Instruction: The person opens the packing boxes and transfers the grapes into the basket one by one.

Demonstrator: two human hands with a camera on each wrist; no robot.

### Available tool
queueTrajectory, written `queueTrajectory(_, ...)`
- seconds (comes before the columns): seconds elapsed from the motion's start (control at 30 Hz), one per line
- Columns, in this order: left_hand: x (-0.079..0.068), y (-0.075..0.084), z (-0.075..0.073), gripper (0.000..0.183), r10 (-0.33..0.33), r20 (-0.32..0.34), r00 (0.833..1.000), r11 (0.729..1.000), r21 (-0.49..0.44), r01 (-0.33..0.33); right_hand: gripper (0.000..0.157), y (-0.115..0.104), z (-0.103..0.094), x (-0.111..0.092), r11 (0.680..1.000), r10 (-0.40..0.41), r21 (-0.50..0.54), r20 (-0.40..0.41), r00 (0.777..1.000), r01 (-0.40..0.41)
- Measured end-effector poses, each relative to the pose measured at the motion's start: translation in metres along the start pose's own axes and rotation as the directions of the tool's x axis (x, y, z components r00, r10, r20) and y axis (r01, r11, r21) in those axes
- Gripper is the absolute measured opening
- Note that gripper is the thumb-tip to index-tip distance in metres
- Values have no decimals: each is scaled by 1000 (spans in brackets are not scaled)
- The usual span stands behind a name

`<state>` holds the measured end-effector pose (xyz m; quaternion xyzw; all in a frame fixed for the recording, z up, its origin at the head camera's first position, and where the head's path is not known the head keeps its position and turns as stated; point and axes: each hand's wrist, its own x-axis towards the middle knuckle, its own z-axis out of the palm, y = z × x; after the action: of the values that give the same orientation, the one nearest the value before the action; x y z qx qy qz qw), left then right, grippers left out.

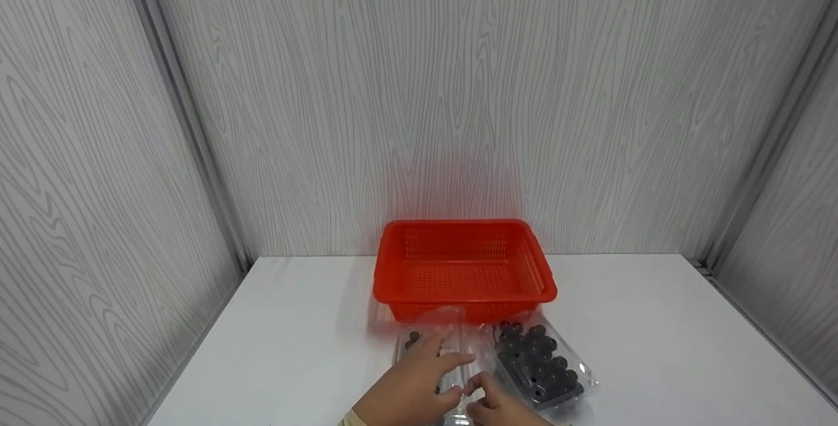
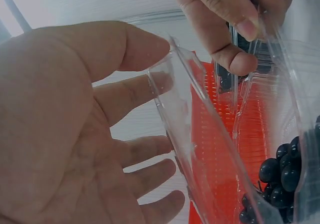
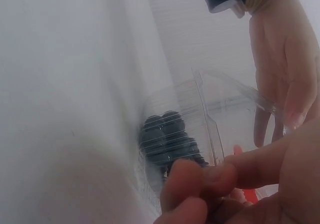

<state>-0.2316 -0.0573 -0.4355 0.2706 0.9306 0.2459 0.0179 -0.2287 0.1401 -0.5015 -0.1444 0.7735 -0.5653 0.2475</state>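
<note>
A clear plastic clamshell box with dark grapes in it stands between my hands, its lid raised. My left hand pinches the lid's edge between thumb and index finger, with the other fingers spread beside it. Opposite, my right hand holds the box's rim between its thumb and curled fingers. A second clear pack of dark grapes lies to the right, beyond the right hand. In the head view the hands hide much of the first box.
Just behind the packs sits a red perforated basket, with nothing visible inside it. It stands on a white table. Grey wood-patterned panels enclose the back and both sides.
</note>
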Motion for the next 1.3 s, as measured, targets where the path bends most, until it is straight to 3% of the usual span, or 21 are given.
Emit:
queueTrajectory(0.17,-2,-2,-3,37,42,-60,997,999,18,-41,23,-1,0,0,1000,0,3,3,1000,0)
queueTrajectory(0.43,-4,-2,-10,54,-18,-72,997,1000,-11,17,26,-4,1,0,999,12,-46,-14,1000,-12)
queueTrajectory(0.57,-7,0,-15,51,-19,-116,993,1000,8,20,23,-4,1,0,999,0,-44,-12,1000,-1)
queueTrajectory(0.9,-13,3,-29,60,-64,-271,960,998,-14,62,23,-4,0,1,1000,24,-2,-28,999,-24)
queueTrajectory(1.13,-21,-2,-46,29,-97,-321,942,994,-75,76,21,-5,-1,-1,995,47,-81,-54,997,-51)
queueTrajectory(1.3,-31,-11,-61,8,-161,-362,918,986,-91,138,22,-2,-2,-2,999,-22,-33,-25,999,21)
